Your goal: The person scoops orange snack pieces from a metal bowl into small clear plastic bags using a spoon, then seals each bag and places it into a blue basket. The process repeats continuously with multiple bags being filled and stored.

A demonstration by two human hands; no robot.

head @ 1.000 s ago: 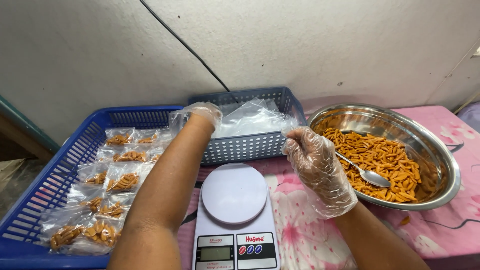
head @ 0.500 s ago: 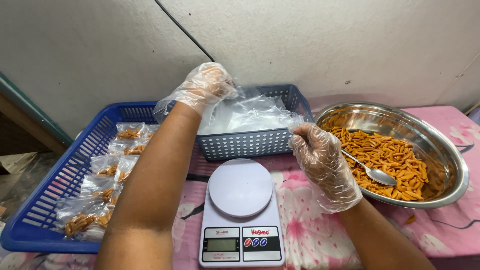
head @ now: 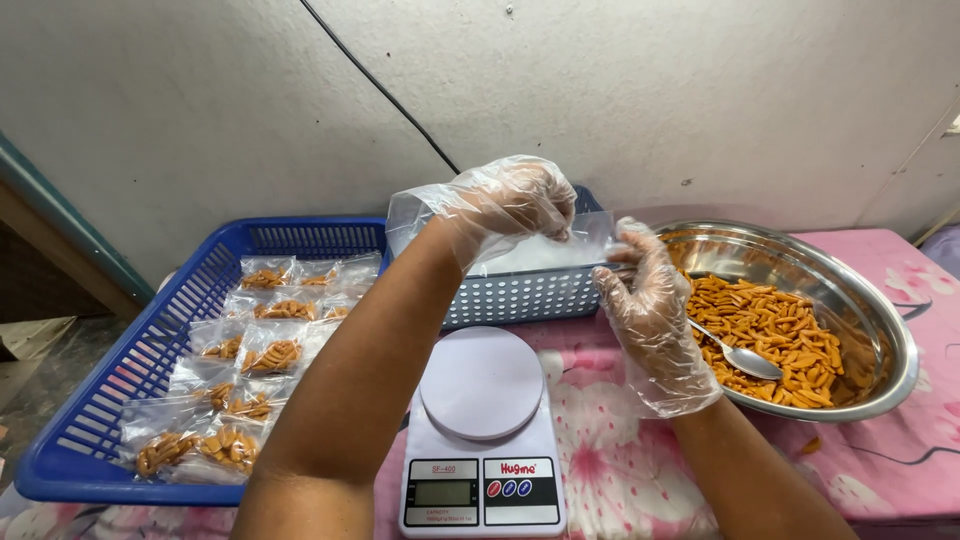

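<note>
Both my hands wear loose clear plastic gloves. My left hand [head: 510, 200] and my right hand [head: 648, 290] pinch a small empty clear plastic bag [head: 583, 238] between them, held up over a small grey-blue basket [head: 520, 295] of clear bags. Below the hands a white kitchen scale [head: 482, 430] with a round platform stands on the pink flowered cloth [head: 890, 470]. To the right a steel bowl [head: 890, 340] holds orange snack sticks [head: 775, 330] and a metal spoon [head: 740, 355].
A large blue tray-basket [head: 110, 400] at the left holds several sealed small bags of the orange snack [head: 265, 355]. A pale wall with a black cable [head: 390, 100] rises behind. A few crumbs lie on the cloth by the bowl.
My left hand has risen from the grey-blue basket and come toward my right hand. Both hands now meet on a clear bag above the basket.
</note>
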